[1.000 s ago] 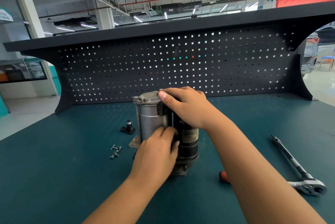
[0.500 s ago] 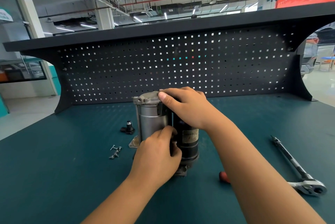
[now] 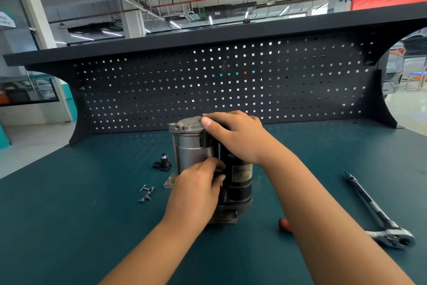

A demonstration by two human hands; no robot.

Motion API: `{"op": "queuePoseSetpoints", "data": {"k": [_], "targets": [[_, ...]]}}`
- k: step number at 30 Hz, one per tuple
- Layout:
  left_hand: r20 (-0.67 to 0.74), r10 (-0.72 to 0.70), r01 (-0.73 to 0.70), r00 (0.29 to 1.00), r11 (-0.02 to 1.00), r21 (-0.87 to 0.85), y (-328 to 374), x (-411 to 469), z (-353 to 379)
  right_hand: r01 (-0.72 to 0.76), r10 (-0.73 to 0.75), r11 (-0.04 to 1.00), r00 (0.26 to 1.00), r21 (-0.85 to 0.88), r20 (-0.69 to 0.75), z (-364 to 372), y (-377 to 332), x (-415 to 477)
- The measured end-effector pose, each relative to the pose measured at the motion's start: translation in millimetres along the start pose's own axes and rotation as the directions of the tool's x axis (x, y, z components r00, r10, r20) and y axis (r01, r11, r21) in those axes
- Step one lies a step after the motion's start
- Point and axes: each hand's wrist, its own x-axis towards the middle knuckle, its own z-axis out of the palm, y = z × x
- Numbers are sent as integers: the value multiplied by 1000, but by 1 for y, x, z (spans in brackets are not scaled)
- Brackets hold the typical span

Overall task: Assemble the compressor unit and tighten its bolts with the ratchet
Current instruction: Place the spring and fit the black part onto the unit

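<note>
Two-handed hold, right hand gripping the top of the upright compressor unit, left hand just below, fingers curled into its seam. Seat parts squarely before fetching bolts left of that hand, ratchet far right.

On bench: compressor unit centre; bolts left of it (fitting behind them); ratchet well right; pegboard behind.

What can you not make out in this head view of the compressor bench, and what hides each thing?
Head view:
- Left hand: fingertips hidden behind it, against the compressor unit; any pinch unclear.
- Red-handled tool: mostly under the right forearm.
- Loose screws: too small to count.
- Motor label: too blurred to read.
</note>
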Motion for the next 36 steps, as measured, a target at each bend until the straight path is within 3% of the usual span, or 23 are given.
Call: {"op": "queuePoseSetpoints", "data": {"k": [8, 11, 14, 17, 18, 20, 21, 22, 24, 27, 36], "targets": [[33, 285, -287, 958, 956, 56, -16, -6, 1, -7, 7, 1000, 1000, -2, 3, -1, 0, -1], [33, 273, -274, 961, 960, 62, -16, -7, 2, -7, 7, 1000, 1000, 6, 3, -1, -1, -1], [-52, 272, -267, 961, 961, 77, -18, -9, 1, -17, 17, 1000, 1000, 5, 7, -2, -2, -2], [-283, 360, -339, 889, 933, 122, -26, -14, -2, -17, 18, 1000, 1000, -13, 17, -4, -4, -2], [-385, 331, -312, 862, 943, 113, -32, -13, -3, -16, 17, 1000, 1000, -20, 19, -4, -5, -3], [-453, 40, -117, 890, 983, -142, -43, -9, -7, -20, 20, 999, 999, -34, 24, -6, -5, -3], [-333, -158, 33, 930, 936, -351, -48, -5, -10, -24, 25, 999, 999, -33, 30, -6, -6, -3], [-126, -296, 193, 947, 837, -513, -53, -2, -11, -27, 28, 999, 999, -26, 38, -7, -7, -3], [227, -346, 411, 910, 687, -599, -65, 0, -4, -25, 25, 1000, 998, -8, 54, -7, -7, -4], [250, -285, 378, 926, 730, -569, -77, -4, 10, -13, 13, 1000, 998, -1, 65, -8, -6, -4], [302, -300, 425, 905, 653, -627, -84, -6, 25, 62, -68, 997, 991, 52, 113, -12, 3, -4]]}}
